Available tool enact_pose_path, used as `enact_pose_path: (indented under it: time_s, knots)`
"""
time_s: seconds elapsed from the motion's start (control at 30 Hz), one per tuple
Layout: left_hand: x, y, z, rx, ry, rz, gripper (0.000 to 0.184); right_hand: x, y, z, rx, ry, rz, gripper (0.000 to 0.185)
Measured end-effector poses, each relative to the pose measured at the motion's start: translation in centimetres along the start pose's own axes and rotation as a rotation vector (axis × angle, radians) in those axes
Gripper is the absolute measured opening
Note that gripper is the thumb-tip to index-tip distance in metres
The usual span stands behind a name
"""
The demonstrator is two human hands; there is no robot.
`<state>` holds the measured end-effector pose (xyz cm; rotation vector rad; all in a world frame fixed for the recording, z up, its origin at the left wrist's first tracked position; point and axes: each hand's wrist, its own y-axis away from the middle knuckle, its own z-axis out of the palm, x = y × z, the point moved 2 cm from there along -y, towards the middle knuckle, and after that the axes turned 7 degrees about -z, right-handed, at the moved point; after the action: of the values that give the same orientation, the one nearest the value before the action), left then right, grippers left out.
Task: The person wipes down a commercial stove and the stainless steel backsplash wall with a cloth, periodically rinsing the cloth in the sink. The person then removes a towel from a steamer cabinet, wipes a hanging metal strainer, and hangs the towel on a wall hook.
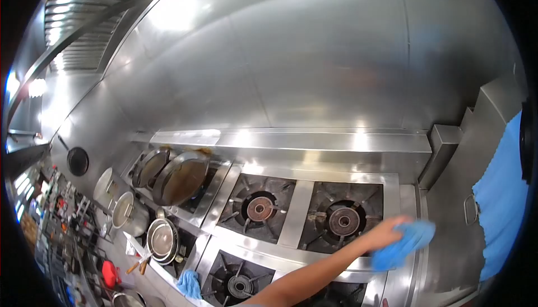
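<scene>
My left hand [385,233] reaches in from the bottom, over the right side of the steel stove [295,211]. It is closed on a blue cloth [412,241], which is blurred by motion. The cloth hangs beside the right back burner [343,221], near the stove's steel right edge. What looks like a fingertip of my right hand [385,302] shows at the bottom edge; the rest of that hand is out of view. The left back burner [260,209] and the front burner [240,286] have no pans on them.
Large pans [182,179] stand on the left back of the stove. Nearer are a pot [130,214], a strainer [162,241] and another blue cloth [189,284]. A large blue cloth [501,195] hangs at the right. A steel ledge [291,140] runs along the wall.
</scene>
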<state>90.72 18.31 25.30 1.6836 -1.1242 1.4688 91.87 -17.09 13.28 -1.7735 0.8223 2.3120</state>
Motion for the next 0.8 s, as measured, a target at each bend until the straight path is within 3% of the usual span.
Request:
enact_pose_path:
  time_s: [0.03, 0.07, 0.1, 0.17, 0.23, 0.3, 0.43, 0.6, 0.8]
  knots:
    - [-2.0, 4.9, 0.4, -0.042, -0.011, -0.105, 0.055, -1.9, 0.1, 1.7, -0.010, 0.017, -0.007, 0.073]
    - [-1.8, 10.6, 0.4, -0.113, 0.205, -0.236, 0.057, -3.2, 0.2, 3.4, -0.120, -0.068, -0.027, 0.072]
    - [-5.2, 16.1, 1.3, -0.039, 0.279, -0.459, 0.057, -3.7, 0.5, 4.6, -0.228, -0.152, -0.046, 0.071]
    - [-7.5, 26.4, 1.9, 0.085, 0.408, -0.553, 0.058, -1.1, 0.8, 5.7, -0.425, -0.012, -0.007, 0.070]
    - [-7.2, 35.0, 2.0, 0.282, 0.673, -0.687, 0.061, -0.9, 2.3, 8.6, -0.472, -0.049, 0.027, 0.068]
    - [-11.9, 43.0, 2.2, 0.523, 0.960, -0.647, 0.060, -0.9, 3.7, 11.2, -0.504, 0.051, 0.048, 0.062]
    - [-10.0, 48.0, -0.1, 0.701, 1.079, -0.566, 0.059, 0.2, 5.7, 13.7, -0.581, 0.152, 0.021, 0.055]
    - [-4.8, 46.0, -8.3, 0.928, 0.854, -0.283, 0.047, 0.0, 6.8, 17.1, -0.623, 0.183, 0.039, 0.047]
    - [-1.1, 42.2, -25.2, 1.202, 0.633, 0.077, 0.040, -0.7, 9.1, 18.3, -0.519, 0.224, 0.020, 0.043]
